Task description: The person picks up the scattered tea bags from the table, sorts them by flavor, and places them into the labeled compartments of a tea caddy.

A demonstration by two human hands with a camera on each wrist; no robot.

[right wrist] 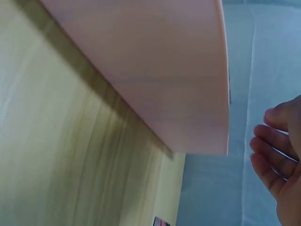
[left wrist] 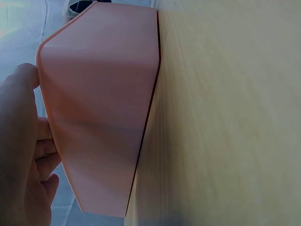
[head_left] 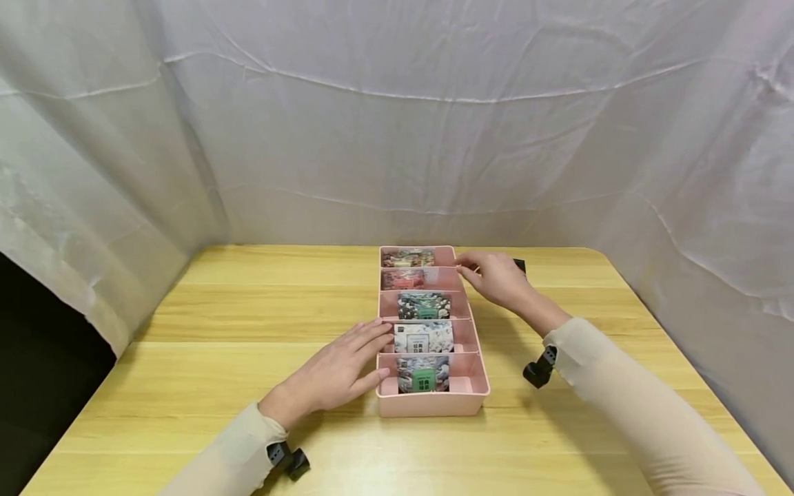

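A long pink divided box [head_left: 431,405] lies on the table, with a flat printed packet in each of its several compartments. The nearest packet [head_left: 423,375] has a green label; the one behind it [head_left: 428,337] is whitish. Third from the front is a dark, white-speckled packet [head_left: 424,305]. Farther back lie a reddish packet [head_left: 403,278] and a yellowish-brown packet [head_left: 407,258]. My left hand [head_left: 344,365] rests its extended fingers on the box's left rim. Beside the far right rim, my right hand [head_left: 496,279] has loosely bent fingers [right wrist: 270,172] and holds nothing.
A small dark object [head_left: 520,264] lies on the wooden table [head_left: 248,310] behind my right hand, partly hidden by it. Pale cloth [head_left: 397,158] hangs behind the table and along both sides. A black camera [head_left: 540,368] is strapped at the right wrist.
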